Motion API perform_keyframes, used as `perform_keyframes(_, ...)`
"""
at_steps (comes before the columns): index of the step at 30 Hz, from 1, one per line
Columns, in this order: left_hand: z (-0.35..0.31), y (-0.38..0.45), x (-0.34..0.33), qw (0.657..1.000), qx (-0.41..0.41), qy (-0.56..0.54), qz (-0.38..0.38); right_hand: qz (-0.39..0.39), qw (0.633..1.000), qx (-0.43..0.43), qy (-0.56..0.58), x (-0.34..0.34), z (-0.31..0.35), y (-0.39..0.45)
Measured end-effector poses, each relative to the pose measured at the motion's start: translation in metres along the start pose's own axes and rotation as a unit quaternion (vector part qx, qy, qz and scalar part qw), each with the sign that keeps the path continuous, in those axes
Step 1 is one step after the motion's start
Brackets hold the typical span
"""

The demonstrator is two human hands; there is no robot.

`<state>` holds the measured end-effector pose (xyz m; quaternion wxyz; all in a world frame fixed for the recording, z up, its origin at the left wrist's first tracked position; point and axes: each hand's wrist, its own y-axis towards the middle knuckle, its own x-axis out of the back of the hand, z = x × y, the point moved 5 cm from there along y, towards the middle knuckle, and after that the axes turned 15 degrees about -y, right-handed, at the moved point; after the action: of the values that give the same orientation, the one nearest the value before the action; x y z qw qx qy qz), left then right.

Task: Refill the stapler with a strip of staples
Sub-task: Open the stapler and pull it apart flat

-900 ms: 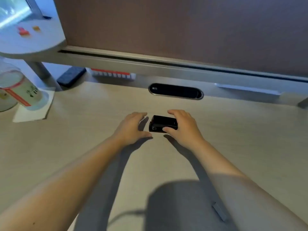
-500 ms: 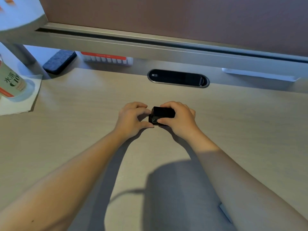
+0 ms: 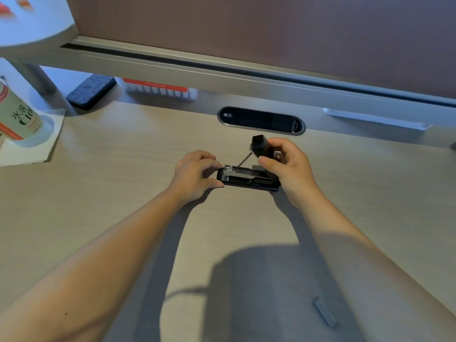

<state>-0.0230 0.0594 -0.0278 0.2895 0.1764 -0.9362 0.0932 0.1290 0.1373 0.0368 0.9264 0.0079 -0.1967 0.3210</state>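
A small black stapler (image 3: 246,178) lies on the desk with its lid swung up. Its metal staple channel (image 3: 243,172) is exposed, and a thin spring rod runs from the channel's front up to the lid. My right hand (image 3: 288,166) pinches the raised black lid (image 3: 262,146) between thumb and fingers. My left hand (image 3: 195,175) holds the front end of the stapler's base against the desk. The strip of staples (image 3: 325,312), a short grey bar, lies on the desk near my right forearm.
The light wooden desk (image 3: 123,193) ends at a grey partition rail with an oval cable port (image 3: 261,119). At the far left stand a labelled bottle (image 3: 17,117) on white paper, a dark felt eraser (image 3: 91,91) and a red-and-white box (image 3: 160,88).
The stapler was shut between both hands; now my right hand has lifted its lid up and back, exposing the metal channel. My left hand still steadies the base.
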Motion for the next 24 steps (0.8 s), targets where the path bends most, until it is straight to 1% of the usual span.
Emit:
perform_keyframes(5,-0.005,-0.002,-0.001,1.0,-0.007,0.029,0.003,-0.049,0.996,0.021,-0.074,0.026,-0.001,-0.008)
perform_keyframes(10,-0.007,-0.003,-0.004,0.998,-0.005,0.063,0.012,-0.034,0.985,0.041,-0.167,0.041,0.004,-0.019)
perform_keyframes(14,-0.01,-0.006,-0.005,0.997,-0.009,0.08,0.012,-0.024,0.959,0.057,-0.277,0.055,0.004,-0.025)
perform_keyframes(18,-0.011,-0.012,-0.005,0.996,-0.01,0.086,0.007,-0.054,0.938,0.015,-0.342,0.079,-0.011,-0.028)
perform_keyframes(21,-0.01,-0.018,-0.005,0.996,-0.014,0.084,0.003,-0.071,0.915,-0.015,-0.397,0.092,-0.032,-0.033)
perform_keyframes(24,-0.01,-0.024,-0.008,0.998,-0.014,0.059,-0.008,-0.106,0.918,-0.052,-0.379,0.091,-0.055,-0.041)
